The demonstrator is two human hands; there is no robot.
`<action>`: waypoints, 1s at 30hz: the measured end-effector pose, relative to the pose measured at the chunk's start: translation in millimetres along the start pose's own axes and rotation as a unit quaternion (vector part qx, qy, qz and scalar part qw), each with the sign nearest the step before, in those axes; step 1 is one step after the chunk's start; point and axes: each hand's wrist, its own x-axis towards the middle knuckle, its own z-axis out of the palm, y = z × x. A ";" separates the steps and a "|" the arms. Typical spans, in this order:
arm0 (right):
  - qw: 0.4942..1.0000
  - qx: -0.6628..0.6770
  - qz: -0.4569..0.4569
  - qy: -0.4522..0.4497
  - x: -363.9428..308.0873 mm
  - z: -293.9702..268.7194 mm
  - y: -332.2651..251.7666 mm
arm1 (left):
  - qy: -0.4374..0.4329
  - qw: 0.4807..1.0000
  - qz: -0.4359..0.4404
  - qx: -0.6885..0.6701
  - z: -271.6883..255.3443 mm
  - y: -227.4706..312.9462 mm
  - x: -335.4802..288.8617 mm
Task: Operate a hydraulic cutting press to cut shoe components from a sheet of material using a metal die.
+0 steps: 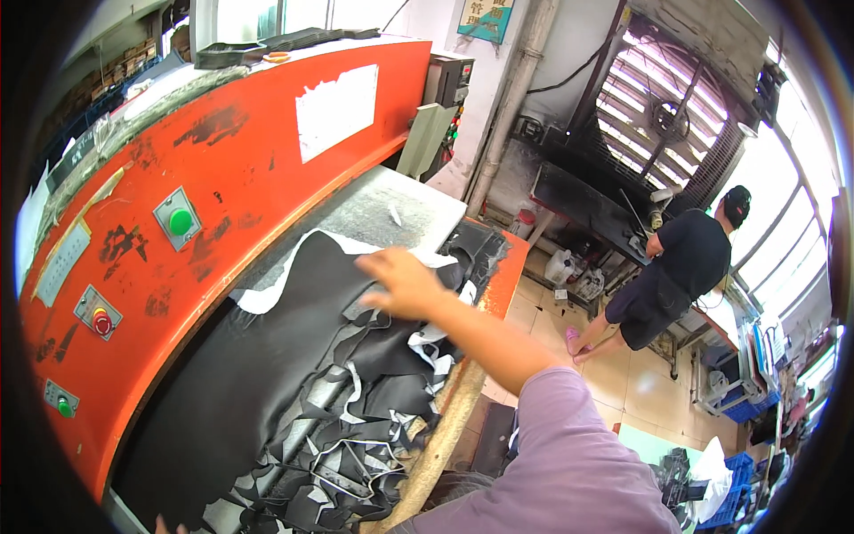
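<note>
A large black sheet, leather-like with a white underside (261, 301), lies along the bed of an orange machine (267, 151). Over the far end of the black sheet (231, 383), my right hand (402, 283) is stretched out with fingers apart and nothing in them. Whether it touches the sheet, I cannot tell. Only the fingertips of my left hand (169, 527) show, apart, at the lower edge beside the near end of the sheet; the rest is out of frame. Black and white offcuts (356, 445) are heaped along the right of the sheet.
On the machine's front are a green button (181, 222) and a red knob (102, 321). A pale slab (391, 209) lies beyond the sheet. To the right, a person in black (689, 258) stands at a dark bench (587, 209). Blue crates (734, 485) stand at lower right.
</note>
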 end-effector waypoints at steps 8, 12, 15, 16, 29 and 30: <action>0.954 -0.044 -0.072 -0.287 -44.1 38.7 -84.5 | -0.285 0.929 0.199 0.127 47.4 234.4 0.4; 0.962 0.008 -0.079 -0.261 -78.0 9.7 -44.4 | -0.206 0.964 0.158 -0.055 91.1 187.6 -20.4; 0.958 0.039 -0.038 -0.283 -102.1 -13.1 -29.5 | -0.238 0.911 0.231 -0.244 68.9 197.3 -37.0; 0.981 0.009 -0.064 -0.181 -111.0 -14.2 -32.0 | -0.238 0.913 0.230 -0.240 55.3 199.4 -45.5; 0.904 0.077 -0.259 -0.330 -176.7 -55.9 -181.9 | -0.333 0.934 -0.115 0.054 9.5 158.1 -150.8; 0.903 0.115 -0.243 -0.336 -180.4 -58.4 -190.0 | -0.348 0.925 -0.150 0.014 -3.9 146.4 -168.9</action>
